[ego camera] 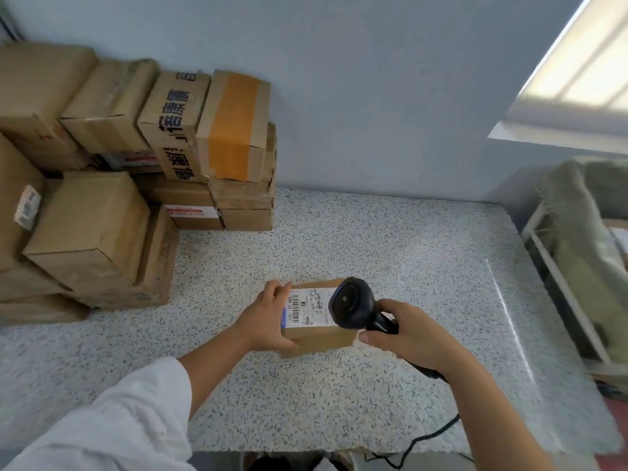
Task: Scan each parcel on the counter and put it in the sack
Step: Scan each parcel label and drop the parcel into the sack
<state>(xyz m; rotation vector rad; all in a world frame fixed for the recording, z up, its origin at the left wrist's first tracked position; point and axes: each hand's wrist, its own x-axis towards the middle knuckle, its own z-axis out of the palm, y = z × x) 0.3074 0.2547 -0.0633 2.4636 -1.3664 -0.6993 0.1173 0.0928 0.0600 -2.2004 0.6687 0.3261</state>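
From the head camera, a small cardboard parcel (319, 341) lies flat on the speckled worktop (373, 239), with its white barcode label (307, 307) facing up. The left hand (268, 321) grips the parcel's left end: its fingers curl over the far edge and the thumb lies along the near side. A white sleeve (119, 419) covers that arm up to the forearm. Just right of the parcel, the right hand (411, 331) is wrapped round the handle of a black scanner (353, 305). The scanner's rounded head sits above the right end of the label and covers that part of it. A black cable (431, 436) runs from the handle, under the right forearm, and drops off the worktop edge on the near side of the parcel. Beyond the parcel and to its left, a stack of cardboard boxes (102, 215) stands against the wall, well apart from it. Some of these boxes carry labels, printed characters or orange tape. Far to the right of the parcel, past the worktop edge, an olive sack (584, 253) hangs open on a white frame (560, 283). What the sack holds is too blurred to tell.
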